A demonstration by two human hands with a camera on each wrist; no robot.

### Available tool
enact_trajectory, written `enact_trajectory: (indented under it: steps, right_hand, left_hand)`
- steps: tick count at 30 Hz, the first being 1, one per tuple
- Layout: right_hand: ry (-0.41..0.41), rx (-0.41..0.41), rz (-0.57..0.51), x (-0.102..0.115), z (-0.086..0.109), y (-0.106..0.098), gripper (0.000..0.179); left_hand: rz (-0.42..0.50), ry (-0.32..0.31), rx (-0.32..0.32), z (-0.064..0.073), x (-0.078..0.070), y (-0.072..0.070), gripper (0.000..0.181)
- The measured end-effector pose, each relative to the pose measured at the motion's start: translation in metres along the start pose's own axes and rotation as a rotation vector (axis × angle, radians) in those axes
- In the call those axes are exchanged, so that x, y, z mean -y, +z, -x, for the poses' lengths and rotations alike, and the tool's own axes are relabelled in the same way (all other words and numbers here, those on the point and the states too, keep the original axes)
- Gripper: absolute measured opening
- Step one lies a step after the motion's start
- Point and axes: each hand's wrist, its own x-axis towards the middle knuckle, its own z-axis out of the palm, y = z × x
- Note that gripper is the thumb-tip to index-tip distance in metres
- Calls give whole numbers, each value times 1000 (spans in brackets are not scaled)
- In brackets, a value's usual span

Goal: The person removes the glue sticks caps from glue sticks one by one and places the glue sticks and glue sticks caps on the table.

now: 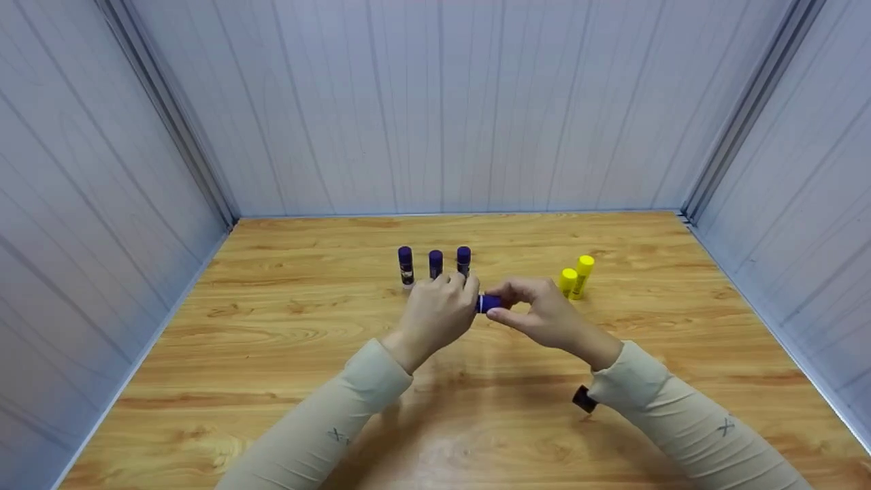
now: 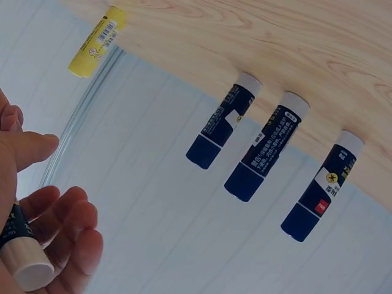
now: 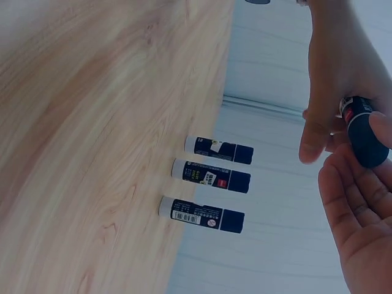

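Note:
Both hands meet on one dark blue glue stick (image 1: 489,303) held above the table. My left hand (image 1: 439,309) grips its body, and the white base (image 2: 29,269) pokes out of that hand in the left wrist view. The thumb and fingers of my right hand (image 1: 544,313) pinch the blue cap (image 3: 369,142) at the other end. The cap sits on the stick. Just beyond the left hand stand three more blue glue sticks, a left one (image 1: 406,265), a middle one (image 1: 435,262) and a right one (image 1: 464,260), capped and upright.
Two yellow glue sticks, a shorter-looking one (image 1: 567,280) and a taller-looking one (image 1: 582,275), stand behind the right hand. A small black object (image 1: 584,399) lies by the right sleeve. Pale panel walls (image 1: 442,102) enclose the wooden table (image 1: 286,381) at the back and sides.

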Motion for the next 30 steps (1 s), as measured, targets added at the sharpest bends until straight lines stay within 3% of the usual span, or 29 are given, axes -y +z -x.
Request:
enact_trajectory:
  steps: [9,12,16,19,23,30]
  right_hand:
    - [-10,42,1,1,0,0,20]
    - [-74,51,110,1,0,-1,22]
    - [-228,42,287,0,0,-1,26]
    - [-320,23,363,-1,0,-1,29]
    - [-373,-3,389,-1,0,0,29]
    - [-393,-20,389,-1,1,1,27]
  left_hand:
    - [78,-6,55,1,0,-5,34]
    - [97,-17,81,1,-1,-4,34]
    - [130,-31,130,1,-2,-5,31]
    - [158,-42,163,1,-2,-6,29]
    - [171,-49,174,0,-1,-7,28]
    - [169,-51,184,-1,-1,-8,28]
